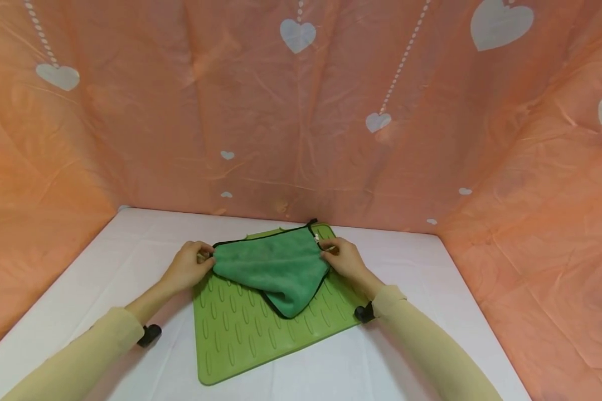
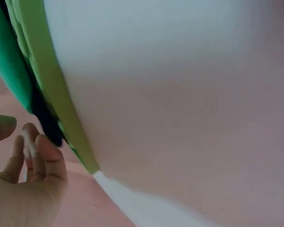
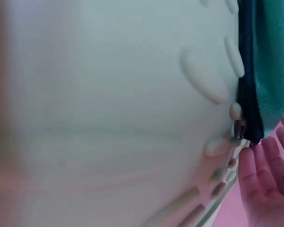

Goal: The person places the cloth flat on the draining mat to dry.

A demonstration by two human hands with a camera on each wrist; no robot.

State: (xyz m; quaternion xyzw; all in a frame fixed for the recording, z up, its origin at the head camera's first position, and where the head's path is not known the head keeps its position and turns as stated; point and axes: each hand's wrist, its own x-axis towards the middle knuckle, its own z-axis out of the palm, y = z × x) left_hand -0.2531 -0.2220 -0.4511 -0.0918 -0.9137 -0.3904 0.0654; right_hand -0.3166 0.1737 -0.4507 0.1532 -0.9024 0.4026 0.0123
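A green cloth with black edging lies partly folded over a light green ribbed mat; one flap hangs toward the front. My left hand is at the cloth's left edge, thumb and fingers apart. In the left wrist view, the fingertips of that hand are right at the black edging. At the cloth's right edge is my right hand, its thumb and forefinger spread. The right wrist view shows its fingers fairly straight beneath the cloth's dark border. A small white tag shows near that hand.
A white-covered table carries the mat, which lies at a slant. Orange sheeting with pale hearts stands behind and along both sides. Black wrist devices sit under both sleeves. A black loop sticks up at the cloth's far right corner.
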